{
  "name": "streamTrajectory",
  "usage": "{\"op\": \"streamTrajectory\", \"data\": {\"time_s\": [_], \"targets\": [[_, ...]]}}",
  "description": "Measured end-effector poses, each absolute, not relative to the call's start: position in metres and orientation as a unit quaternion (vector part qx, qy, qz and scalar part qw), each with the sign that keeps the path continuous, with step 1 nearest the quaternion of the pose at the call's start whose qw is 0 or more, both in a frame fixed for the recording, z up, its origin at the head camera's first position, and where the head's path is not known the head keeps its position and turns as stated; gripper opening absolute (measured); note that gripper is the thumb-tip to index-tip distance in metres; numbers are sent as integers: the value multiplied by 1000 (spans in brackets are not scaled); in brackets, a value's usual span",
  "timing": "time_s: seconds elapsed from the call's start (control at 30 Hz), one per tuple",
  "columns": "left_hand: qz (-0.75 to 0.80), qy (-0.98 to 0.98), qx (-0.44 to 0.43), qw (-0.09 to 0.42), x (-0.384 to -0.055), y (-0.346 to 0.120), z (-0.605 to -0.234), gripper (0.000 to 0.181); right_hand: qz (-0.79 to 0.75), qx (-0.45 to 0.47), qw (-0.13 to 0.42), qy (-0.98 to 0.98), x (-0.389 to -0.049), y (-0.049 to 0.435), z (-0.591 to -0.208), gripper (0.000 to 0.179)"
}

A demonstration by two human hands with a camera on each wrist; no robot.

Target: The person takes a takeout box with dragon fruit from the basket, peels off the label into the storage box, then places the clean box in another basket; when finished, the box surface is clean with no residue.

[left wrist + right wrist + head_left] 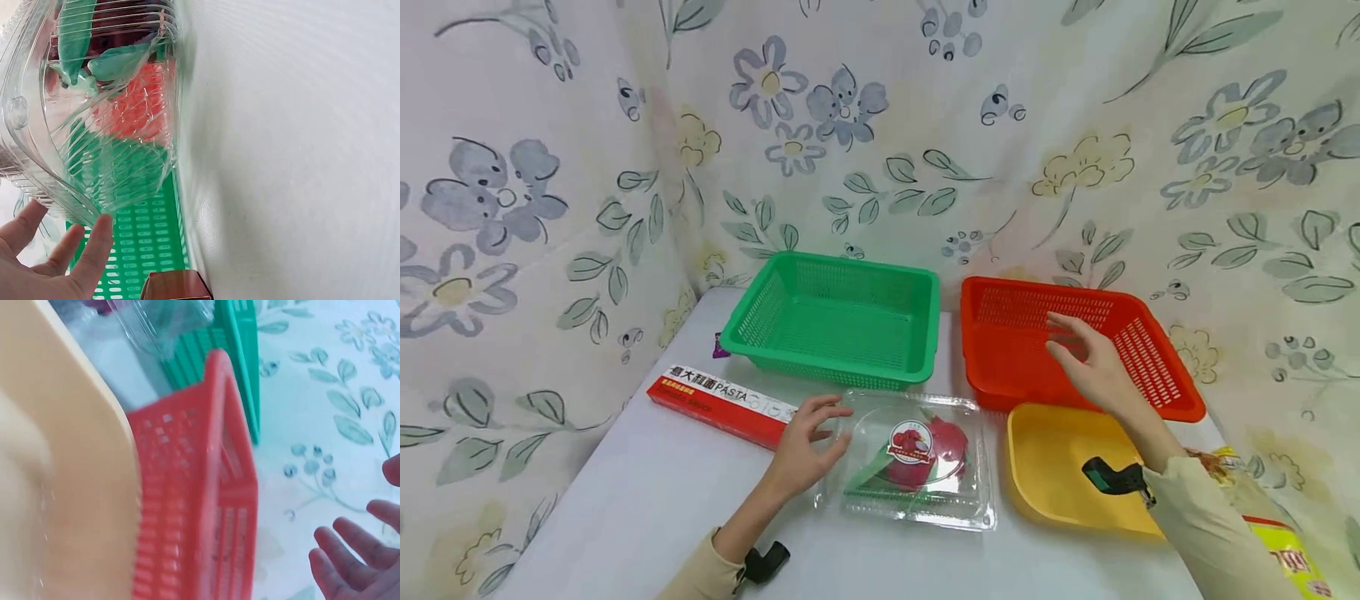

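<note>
A clear lidded plastic box [925,518] lies near the middle of the table, with a round label [911,442] on its lid and red and green contents inside. My left hand [802,450] is at its left side, fingers spread and slightly bent. In the left wrist view the fingertips [103,225] come right up to the box rim; whether they touch cannot be told. My right hand [1099,368] hovers over the red basket [973,358], thumb and fingers apart, holding nothing. The right wrist view shows those fingers [356,540] loosely extended.
Behind the clear box stands a green basket [835,367]. A red and white pasta box [718,408] lies at left, a small purple packet [720,345] beyond it. The yellow tray [1060,510] sits below my right forearm; a yellow and red bag [1288,554] is at far right.
</note>
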State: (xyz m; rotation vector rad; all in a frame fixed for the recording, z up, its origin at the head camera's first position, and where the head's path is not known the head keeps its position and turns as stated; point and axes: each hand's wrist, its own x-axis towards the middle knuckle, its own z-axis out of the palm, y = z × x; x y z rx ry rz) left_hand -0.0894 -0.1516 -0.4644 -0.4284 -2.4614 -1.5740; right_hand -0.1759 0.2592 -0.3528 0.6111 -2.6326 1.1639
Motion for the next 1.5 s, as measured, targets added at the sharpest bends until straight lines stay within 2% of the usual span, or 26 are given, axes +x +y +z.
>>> {"op": "streamTrajectory", "data": {"time_s": [0.4,0.73,0.9,1.17,1.3,1.5], "targets": [[-507,-827,-204,128,-86,-151,-469,40,382,249,99,-884,-163,220,-385,45],[-484,-836,-228,122,-81,-152,-473,38,399,263,82,-874,-156,193,-393,44],[-482,-834,-239,121,-84,-153,-473,38,405,269,63,-872,-150,183,-394,44],[-490,-825,-251,127,-95,-152,-468,37,402,297,66,-864,-147,167,-388,40],[-493,-822,-255,128,-96,-153,-467,38,400,319,52,-858,-143,160,-389,34],[-489,-832,-241,106,-90,-154,-469,38,379,334,0,-863,-132,149,-396,26]]}}
